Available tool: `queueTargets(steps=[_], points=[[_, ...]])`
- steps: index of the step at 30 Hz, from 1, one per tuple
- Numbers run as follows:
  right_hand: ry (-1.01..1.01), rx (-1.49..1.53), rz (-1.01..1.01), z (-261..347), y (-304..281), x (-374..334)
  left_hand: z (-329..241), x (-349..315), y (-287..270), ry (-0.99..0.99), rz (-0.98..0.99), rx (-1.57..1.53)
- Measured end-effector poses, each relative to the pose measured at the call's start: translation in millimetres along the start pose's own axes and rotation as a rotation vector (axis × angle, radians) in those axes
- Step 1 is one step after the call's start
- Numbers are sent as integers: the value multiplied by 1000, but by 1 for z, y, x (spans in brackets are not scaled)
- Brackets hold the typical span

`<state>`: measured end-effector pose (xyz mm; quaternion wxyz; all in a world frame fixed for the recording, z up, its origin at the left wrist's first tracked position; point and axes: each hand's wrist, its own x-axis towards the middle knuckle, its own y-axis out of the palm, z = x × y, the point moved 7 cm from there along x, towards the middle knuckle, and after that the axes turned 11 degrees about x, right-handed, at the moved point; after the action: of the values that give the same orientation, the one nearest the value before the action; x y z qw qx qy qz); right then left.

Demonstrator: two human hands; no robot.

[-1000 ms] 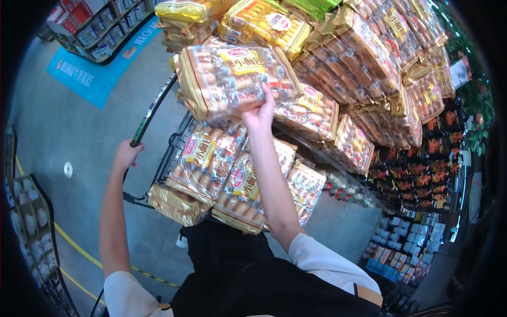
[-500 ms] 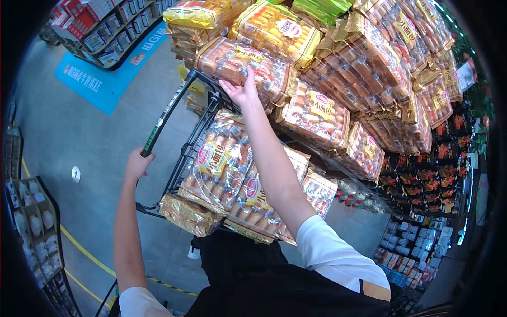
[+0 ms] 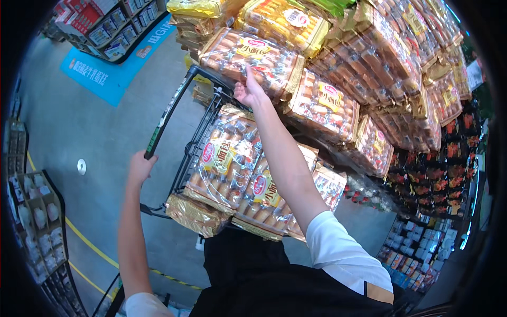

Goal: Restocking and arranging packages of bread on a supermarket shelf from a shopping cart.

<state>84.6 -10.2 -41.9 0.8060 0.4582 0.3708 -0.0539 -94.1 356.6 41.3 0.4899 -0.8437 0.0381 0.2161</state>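
Note:
My left hand is closed around the end of a shopping cart's dark handle. Several clear bags of small bread rolls with gold edges lie in the cart, among them a large bread bag and another beside it partly under my right forearm. My right hand is at the front of a stacked bread bag, one digit raised against it and the others loosely curled. It grips nothing that I can see; whether it presses on the bag I cannot tell.
More bread bags rise in a tall display ahead and to the right, including a yellow bag. A shelf unit stands far left on a blue floor mat. Another shelf lines the left, with yellow floor tape beside it.
My right hand's fingers have drawn in from stretched out to loosely curled, near the same bread bag. The left hand keeps its hold on the handle. The whole view has shifted slightly.

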Motion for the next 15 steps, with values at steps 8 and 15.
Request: queueTargets(steps=[8, 15], points=[[-267, 439, 197, -5, -14, -20, 19, -28, 21, -71, 0, -49], [-272, 472, 190, 5, 22, -17, 6, -5, 19, 0, -16, -68]])
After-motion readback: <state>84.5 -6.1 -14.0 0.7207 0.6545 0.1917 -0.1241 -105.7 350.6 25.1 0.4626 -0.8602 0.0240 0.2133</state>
